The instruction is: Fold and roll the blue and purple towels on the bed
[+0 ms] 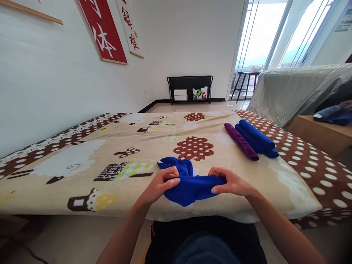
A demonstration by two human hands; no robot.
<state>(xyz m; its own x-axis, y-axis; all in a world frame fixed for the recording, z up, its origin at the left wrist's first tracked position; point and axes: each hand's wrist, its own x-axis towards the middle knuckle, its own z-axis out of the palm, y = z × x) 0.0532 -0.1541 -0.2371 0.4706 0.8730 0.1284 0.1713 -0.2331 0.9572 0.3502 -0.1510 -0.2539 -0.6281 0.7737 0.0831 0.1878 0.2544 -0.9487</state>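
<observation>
A blue cloth is stretched between my two hands near the front edge of the bed. My left hand pinches its left end between thumb and fingers. The right end is gripped the same way by my right hand. Behind the held edge, part of the cloth lies bunched on the blanket. To the right rest a rolled purple cloth and rolled blue cloths, side by side and apart from my hands.
A cardboard box stands right of the bed, with folded dark blue fabric on top. Behind it is a plastic-covered piece of furniture. A black rack stands against the far wall, and a dark stool by the window.
</observation>
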